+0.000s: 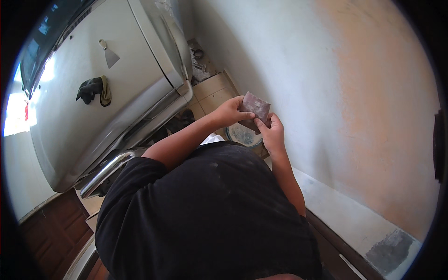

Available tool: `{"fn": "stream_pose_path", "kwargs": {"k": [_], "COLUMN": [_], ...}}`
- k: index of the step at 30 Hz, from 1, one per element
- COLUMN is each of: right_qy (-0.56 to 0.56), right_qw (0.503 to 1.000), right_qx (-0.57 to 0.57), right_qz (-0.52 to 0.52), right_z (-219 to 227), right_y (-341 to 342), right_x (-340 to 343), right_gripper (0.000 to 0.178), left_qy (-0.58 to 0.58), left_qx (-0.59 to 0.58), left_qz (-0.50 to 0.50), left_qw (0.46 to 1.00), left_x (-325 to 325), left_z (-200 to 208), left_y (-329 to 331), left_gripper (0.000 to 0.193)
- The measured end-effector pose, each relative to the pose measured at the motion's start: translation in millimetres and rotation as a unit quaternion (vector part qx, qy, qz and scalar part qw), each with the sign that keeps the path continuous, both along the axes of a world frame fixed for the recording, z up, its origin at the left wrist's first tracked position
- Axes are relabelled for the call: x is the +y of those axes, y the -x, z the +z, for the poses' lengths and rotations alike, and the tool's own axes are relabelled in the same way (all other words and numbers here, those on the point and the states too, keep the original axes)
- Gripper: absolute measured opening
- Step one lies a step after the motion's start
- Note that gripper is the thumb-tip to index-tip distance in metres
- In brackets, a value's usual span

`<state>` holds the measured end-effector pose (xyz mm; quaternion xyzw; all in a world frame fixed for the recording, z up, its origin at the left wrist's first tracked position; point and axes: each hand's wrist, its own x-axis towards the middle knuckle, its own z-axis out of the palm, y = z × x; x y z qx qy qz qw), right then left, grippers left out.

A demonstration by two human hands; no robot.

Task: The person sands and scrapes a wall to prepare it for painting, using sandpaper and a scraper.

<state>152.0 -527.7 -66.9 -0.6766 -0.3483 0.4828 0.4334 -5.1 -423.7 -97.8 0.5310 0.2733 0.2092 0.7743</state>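
Between my two hands is a folded piece of brownish sandpaper (256, 105), dusted with pale powder. My left hand (229, 112) grips its left side, thumb on the face. My right hand (272, 132) pinches the lower right edge, thumb also in front; the fingers of both hands are partly hidden behind the sheet. Below the hands, a round bucket or tub (243, 136) with whitish contents is partly covered by them.
On the left stands a pale car, its hood (126, 84) bearing a putty knife (109, 54) and dark gloves (93, 90). A chrome bar (106, 173) juts from its front. Close on my right rises a patchy wall (317, 84). Debris (201, 65) lies in the far corner.
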Motion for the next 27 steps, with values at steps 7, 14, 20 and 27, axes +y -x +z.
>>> {"fn": "stream_pose_path", "kwargs": {"k": [7, 14, 20, 27], "right_qy": [-0.211, -0.17, -0.076, -0.089], "right_qw": [0.737, 0.375, 0.265, 0.273], "right_qx": [-0.642, -0.893, -0.939, -0.935], "right_qz": [0.022, -0.182, -0.204, -0.207], "right_z": [70, 191, 163, 161], "right_y": [-46, -153, -224, -224], "right_x": [92, 157, 154, 154], "right_gripper": [0.055, 0.058, 0.062, 0.061], "left_qy": [0.07, 0.094, 0.075, 0.119], "left_qx": [0.007, 0.031, 0.061, 0.059], "left_qz": [0.097, 0.172, 0.211, 0.178], "left_qw": [0.993, 0.98, 0.973, 0.975], "left_x": [77, 184, 213, 194], "left_z": [-25, -35, -11, -39], "left_y": [82, 163, 179, 171], "left_gripper": [0.03, 0.029, 0.031, 0.031]}}
